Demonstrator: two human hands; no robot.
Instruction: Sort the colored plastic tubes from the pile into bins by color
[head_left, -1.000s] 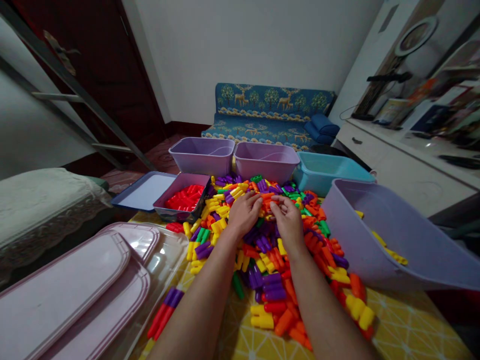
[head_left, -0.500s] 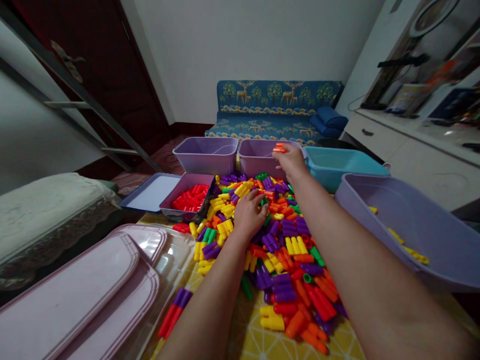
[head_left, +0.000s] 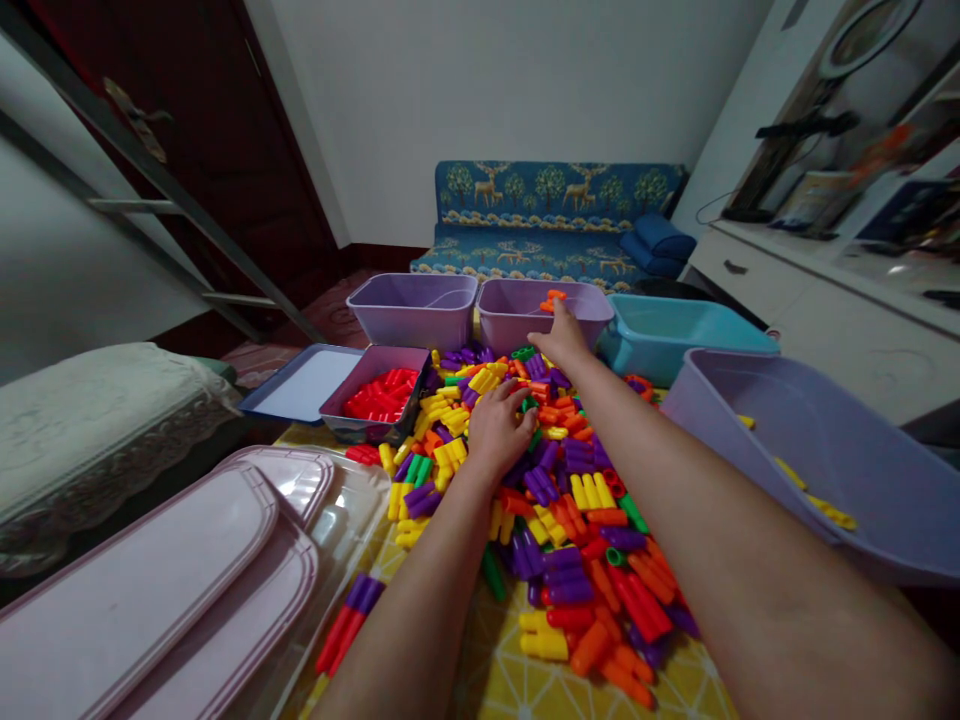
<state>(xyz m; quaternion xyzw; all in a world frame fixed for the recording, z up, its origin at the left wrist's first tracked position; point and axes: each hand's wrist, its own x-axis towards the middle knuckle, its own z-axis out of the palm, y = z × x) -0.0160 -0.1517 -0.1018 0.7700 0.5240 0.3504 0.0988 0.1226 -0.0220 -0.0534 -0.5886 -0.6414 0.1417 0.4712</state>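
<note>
Yellow-clothed tabletop (head_left: 525, 690) carries a big unsorted pile of plastic tube pieces (head_left: 570, 500) mid-frame; only the small bin of red pieces (head_left: 375, 392) looks well filled. Right hand (head_left: 561, 342) hangs open-fingered at the middle purple bin (head_left: 517, 318), orange pieces (head_left: 553, 299) just above it. Left hand (head_left: 499, 428) rests loosely curled on the pile.

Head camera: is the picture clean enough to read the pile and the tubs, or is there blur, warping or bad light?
Head view: the pile of pegs is sharp and evenly lit; the orange pegs at the right hand are slightly smeared; wide-lens warping bends the big purple tub and stretches the forearms; the left edge is dim; shelves at the far right look soft.
</note>
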